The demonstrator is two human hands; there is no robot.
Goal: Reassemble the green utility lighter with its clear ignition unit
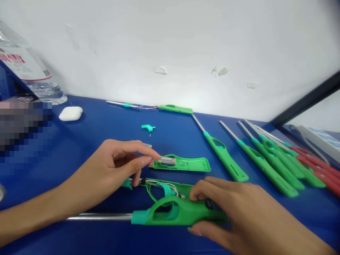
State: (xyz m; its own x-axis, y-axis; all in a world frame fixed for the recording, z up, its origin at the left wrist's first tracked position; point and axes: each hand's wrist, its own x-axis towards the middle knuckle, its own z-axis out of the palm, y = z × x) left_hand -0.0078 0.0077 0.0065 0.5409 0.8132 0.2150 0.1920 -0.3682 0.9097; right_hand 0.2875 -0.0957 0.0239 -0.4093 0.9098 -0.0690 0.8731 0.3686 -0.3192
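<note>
My left hand (120,161) pinches a small clear tube-like piece (168,161) between thumb and fingertips. That piece is over an opened green lighter half-shell (196,164). Below it lies another opened lighter casing (182,186), with thin wires and a teal trigger (166,190) inside. In front of that, a closed long-necked green lighter (180,211) lies with its metal tube pointing left. My right hand (225,209) is closed around this lighter's handle end. A dark part (209,203) shows under its fingers; its kind is hidden.
At the back lie a loose metal tube (117,103) with wires, a green casing (176,108) and a teal trigger (148,128). Several green lighters (268,168) and red ones (318,164) lie right. A white earbud case (71,113) and water bottle (34,71) stand left.
</note>
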